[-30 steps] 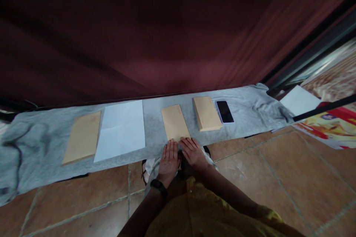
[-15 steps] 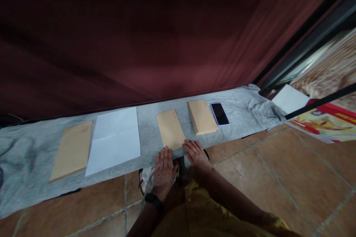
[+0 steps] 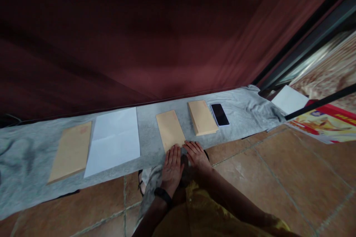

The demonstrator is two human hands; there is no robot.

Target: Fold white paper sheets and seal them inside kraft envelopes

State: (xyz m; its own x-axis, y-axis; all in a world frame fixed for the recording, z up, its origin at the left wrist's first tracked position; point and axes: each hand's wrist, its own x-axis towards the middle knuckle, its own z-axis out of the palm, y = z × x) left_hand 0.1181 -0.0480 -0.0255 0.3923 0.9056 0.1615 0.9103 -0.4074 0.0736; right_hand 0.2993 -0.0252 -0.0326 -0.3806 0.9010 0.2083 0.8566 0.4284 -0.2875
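A single brown paper envelope [image 3: 170,129] lies flat on the grey cloth [image 3: 148,133] in front of me. My left hand [image 3: 171,168] rests with fingers stretched out, its fingertips on the envelope's near edge. Beside it my right hand [image 3: 198,157] also lies flat, fingertips at the near right corner of the same envelope. Just to the right sits a stack of brown envelopes [image 3: 202,117]. A sheet of white paper [image 3: 114,141] with faint creases lies to the left, next to another pile of brown envelopes [image 3: 71,150].
A smartphone [image 3: 220,114] lies right of the envelope stack. Behind the cloth-covered surface rises a dark red curtain [image 3: 167,55]. At the far right are a red and yellow printed box [image 3: 328,122] and a white sheet [image 3: 289,99]. Brown floor tiles [image 3: 267,170] show below.
My left hand has slid right along the near edge of the envelope, closer to my right hand. The right hand has stayed almost still.
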